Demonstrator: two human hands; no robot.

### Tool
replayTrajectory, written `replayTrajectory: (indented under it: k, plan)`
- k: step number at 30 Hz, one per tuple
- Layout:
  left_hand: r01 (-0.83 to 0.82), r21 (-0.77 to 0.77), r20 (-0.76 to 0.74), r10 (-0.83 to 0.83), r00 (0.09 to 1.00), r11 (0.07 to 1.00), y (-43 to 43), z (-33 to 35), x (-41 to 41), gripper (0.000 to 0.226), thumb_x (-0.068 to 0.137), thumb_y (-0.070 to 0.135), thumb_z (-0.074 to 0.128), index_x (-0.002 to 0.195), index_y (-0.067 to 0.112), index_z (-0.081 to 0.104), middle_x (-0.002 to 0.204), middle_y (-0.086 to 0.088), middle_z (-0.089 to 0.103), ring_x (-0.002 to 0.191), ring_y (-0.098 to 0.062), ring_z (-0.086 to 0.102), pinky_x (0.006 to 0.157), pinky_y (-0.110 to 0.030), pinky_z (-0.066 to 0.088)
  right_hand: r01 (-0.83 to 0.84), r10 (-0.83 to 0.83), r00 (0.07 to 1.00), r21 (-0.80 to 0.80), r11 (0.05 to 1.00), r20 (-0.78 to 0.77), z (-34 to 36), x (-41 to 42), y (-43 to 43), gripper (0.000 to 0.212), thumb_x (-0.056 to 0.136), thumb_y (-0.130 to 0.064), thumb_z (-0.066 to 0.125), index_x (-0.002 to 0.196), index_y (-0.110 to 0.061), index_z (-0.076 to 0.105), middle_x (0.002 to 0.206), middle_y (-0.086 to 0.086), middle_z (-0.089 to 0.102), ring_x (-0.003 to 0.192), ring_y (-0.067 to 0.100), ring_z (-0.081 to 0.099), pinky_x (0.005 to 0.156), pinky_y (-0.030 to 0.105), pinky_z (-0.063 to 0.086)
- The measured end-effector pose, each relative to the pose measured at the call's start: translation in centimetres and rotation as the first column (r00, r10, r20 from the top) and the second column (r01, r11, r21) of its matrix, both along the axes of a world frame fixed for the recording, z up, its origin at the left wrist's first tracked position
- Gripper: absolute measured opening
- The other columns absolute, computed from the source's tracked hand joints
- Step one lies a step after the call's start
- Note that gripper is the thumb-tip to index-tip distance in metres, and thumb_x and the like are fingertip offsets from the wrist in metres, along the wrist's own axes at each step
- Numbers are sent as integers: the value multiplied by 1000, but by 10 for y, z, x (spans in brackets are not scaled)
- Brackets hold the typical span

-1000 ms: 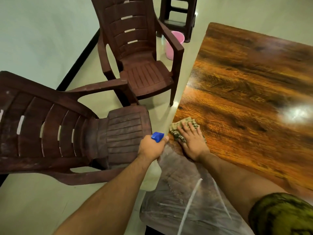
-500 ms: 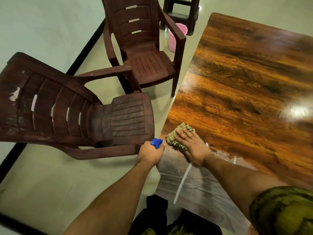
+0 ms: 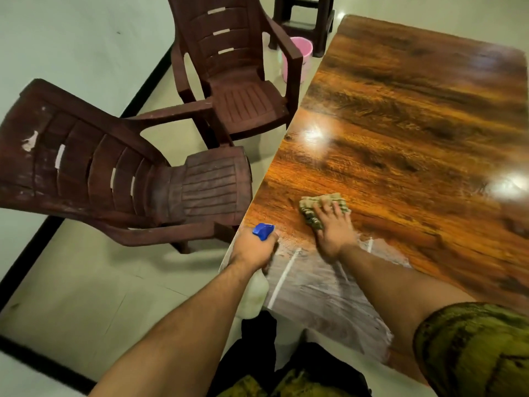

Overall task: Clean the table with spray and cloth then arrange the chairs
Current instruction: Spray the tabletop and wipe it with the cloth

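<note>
On the wooden table, right hand flat upon the cloth, left hand tight around the blue-topped spray bottle.

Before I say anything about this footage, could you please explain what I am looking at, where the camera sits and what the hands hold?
There is no machine here: these are a person's two bare hands, filmed by one wide-angle camera worn on the head, looking forward and down. The left hand grips a spray bottle with a blue head at the edge of the wooden table. The right hand presses a cloth flat on the tabletop. A near chair and a far chair, both brown plastic, stand on the floor to the left, with a pink bucket and a dark stool beyond.
</note>
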State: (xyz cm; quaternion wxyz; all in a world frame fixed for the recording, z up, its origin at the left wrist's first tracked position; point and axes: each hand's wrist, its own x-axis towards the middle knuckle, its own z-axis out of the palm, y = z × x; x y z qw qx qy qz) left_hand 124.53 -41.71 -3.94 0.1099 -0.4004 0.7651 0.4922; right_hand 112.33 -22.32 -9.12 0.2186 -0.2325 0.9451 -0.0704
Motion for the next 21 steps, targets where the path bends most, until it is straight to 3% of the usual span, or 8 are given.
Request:
replayTrajectory:
  k: [1,3,6,8,11,15,17,21]
  plan:
    - [14,8,-3,-14,1000,1000,10,1,-1,40,86,47,73,76,10,61,70,-6,65,66,-24,61,62,-31,45,132,-132,991,11,991,6,4,-1,10,70,102,-33,43,160,-31,4,167,0,-9,153,25,-11,124,50,-4]
    - [48,21,-4,-48,999,999,28,-1,-4,40,87,44,73,67,14,55,62,-2,58,60,-21,57,58,-30,43,181,-181,983,-4,983,4,5,12,21,70,102,-33,44,160,-30,5,167,-1,-9,153,26,-11,124,49,-3]
    - [132,19,-4,-132,991,991,64,-4,-11,38,86,48,73,74,13,63,70,-3,64,66,-20,60,59,-30,45,-95,97,995,-80,992,30,2,49,54,69,99,-32,46,159,-31,11,167,-3,-4,154,25,-7,123,46,-5]
    - [208,21,15,-209,978,978,90,-6,-15,41,85,54,72,85,12,71,80,-5,71,71,-19,62,64,-32,49,-159,162,986,-80,984,33,0,53,89,69,98,-30,47,159,-32,13,166,-6,-3,154,22,-6,122,42,-8]
    - [251,67,37,-254,967,966,125,-6,-19,44,84,56,73,77,13,64,72,-4,64,65,-21,58,59,-29,43,165,-166,986,24,986,20,4,39,153,70,99,-26,49,159,-31,13,167,-3,0,154,22,-3,125,45,-3]
    - [297,96,26,-300,953,950,163,-5,-22,58,73,67,70,84,10,63,76,-4,67,67,-22,63,58,-31,48,493,-493,870,45,869,-22,11,51,188,71,99,-25,48,160,-26,12,168,4,4,154,27,-1,123,46,-1]
    - [326,84,42,-330,943,942,182,-9,-21,63,69,71,67,85,11,65,77,-6,69,68,-22,65,61,-32,51,417,-417,909,-15,909,-11,13,76,188,72,98,-25,49,160,-27,11,168,1,1,154,26,-5,120,42,-6]
    - [369,123,49,-377,925,921,219,-17,-16,50,82,53,74,87,4,69,75,-16,73,58,-22,60,56,-30,47,110,-106,993,-73,991,54,14,111,242,72,98,-18,47,159,-32,11,166,-10,-4,153,18,-9,119,38,-11]
